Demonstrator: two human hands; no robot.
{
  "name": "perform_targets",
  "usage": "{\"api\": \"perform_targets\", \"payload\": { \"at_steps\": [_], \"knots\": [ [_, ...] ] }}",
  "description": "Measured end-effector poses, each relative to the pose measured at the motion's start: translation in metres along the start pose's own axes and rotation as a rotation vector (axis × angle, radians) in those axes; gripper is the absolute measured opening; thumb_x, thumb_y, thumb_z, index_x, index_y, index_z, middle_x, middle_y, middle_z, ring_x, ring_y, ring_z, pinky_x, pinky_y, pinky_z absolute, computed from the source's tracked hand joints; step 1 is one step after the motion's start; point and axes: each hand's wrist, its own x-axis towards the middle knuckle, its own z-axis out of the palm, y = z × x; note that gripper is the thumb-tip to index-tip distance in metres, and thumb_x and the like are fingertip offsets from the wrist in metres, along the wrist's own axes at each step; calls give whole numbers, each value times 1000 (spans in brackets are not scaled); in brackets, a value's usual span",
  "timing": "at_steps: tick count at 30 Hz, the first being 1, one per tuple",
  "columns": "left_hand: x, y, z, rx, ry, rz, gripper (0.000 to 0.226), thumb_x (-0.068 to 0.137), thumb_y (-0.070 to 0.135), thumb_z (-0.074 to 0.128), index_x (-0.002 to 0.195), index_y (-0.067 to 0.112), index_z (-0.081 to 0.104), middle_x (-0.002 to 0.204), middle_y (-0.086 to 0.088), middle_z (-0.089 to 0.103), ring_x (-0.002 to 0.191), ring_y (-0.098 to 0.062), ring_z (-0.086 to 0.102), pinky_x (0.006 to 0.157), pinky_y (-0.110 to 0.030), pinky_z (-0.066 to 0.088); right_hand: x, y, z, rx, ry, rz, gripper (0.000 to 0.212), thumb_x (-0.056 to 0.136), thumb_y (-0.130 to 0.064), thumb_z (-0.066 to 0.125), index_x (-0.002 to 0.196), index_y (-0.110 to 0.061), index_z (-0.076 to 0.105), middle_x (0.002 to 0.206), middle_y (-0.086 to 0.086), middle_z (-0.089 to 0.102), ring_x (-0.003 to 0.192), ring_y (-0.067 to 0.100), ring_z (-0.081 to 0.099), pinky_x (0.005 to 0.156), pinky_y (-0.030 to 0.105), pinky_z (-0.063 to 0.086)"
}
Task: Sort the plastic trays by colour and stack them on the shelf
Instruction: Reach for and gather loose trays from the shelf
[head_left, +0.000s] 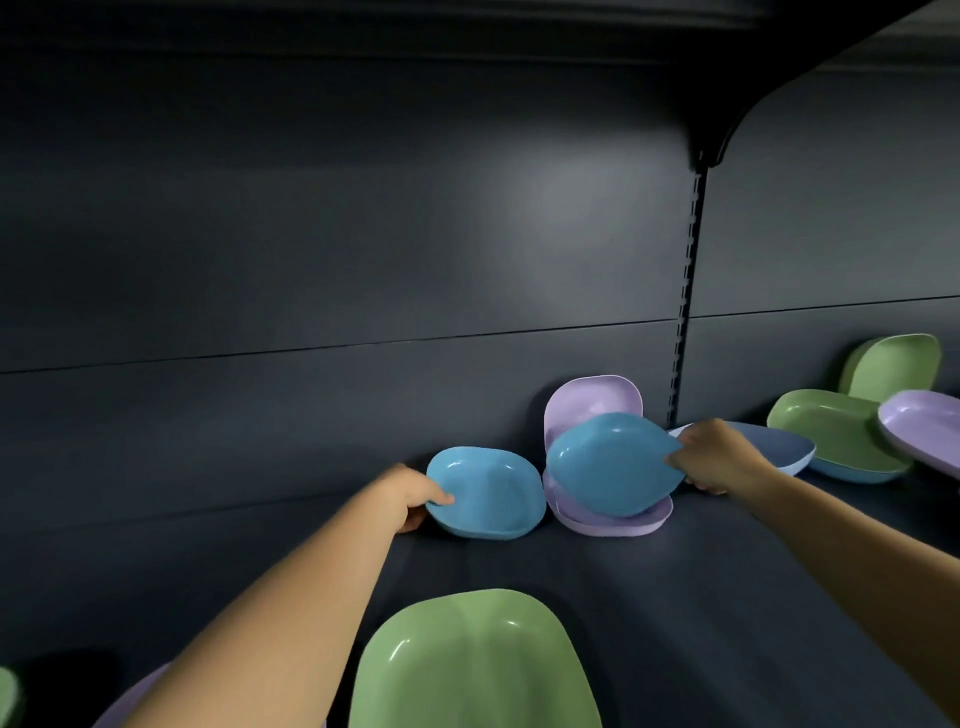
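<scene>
The left hand (410, 499) pinches the near-left rim of a blue tray (488, 493) lying on the shelf (675, 597). Just to its right, the right hand (719, 462) grips the edge of a second blue tray (613, 465), tilted above lilac trays (613, 522). Beyond the right hand lie green trays (836, 431); between the forearms sits another green tray (472, 665).

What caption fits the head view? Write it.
Each hand, left hand and right hand, grips a blue tray on the shelf.
</scene>
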Motion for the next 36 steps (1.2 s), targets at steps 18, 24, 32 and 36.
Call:
{"api": "perform_targets", "payload": {
  "at_steps": [18, 24, 32, 36],
  "knots": [
    [-166, -39, -53, -611, 180, 204, 30, 79, 2, 71, 102, 6, 52, 84, -10, 59, 62, -17, 54, 36, -15, 41, -145, -53, -8, 1078, -352, -62, 6, 88, -1, 60, 86, -5, 55, 64, 5, 42, 40, 9, 39, 36, 17, 33],
    [-223, -77, -78, -601, 381, 314, 28, 81, 7, 71, 106, 8, 59, 99, -8, 64, 76, -19, 60, 53, -26, 44, -202, -83, 11, 1085, -426, -77, 15, 88, -2, 60, 102, -4, 56, 73, 5, 51, 46, 12, 40, 35, 17, 33],
    [-265, -118, -139, -558, 559, 390, 16, 81, 8, 71, 92, 12, 61, 96, -6, 66, 84, -21, 63, 60, -31, 53, -250, -142, 32, 891, -436, -193, 31, 87, -12, 63, 112, 4, 54, 76, 9, 54, 43, 13, 42, 42, 23, 34],
    [-283, -138, -190, -484, 618, 453, 11, 81, 11, 71, 84, 15, 61, 91, -4, 67, 78, -18, 63, 55, -28, 51, -280, -188, 58, 865, -432, -240, 26, 86, -23, 67, 99, -2, 57, 68, 6, 53, 42, 13, 41, 39, 22, 33]
  ]
}}
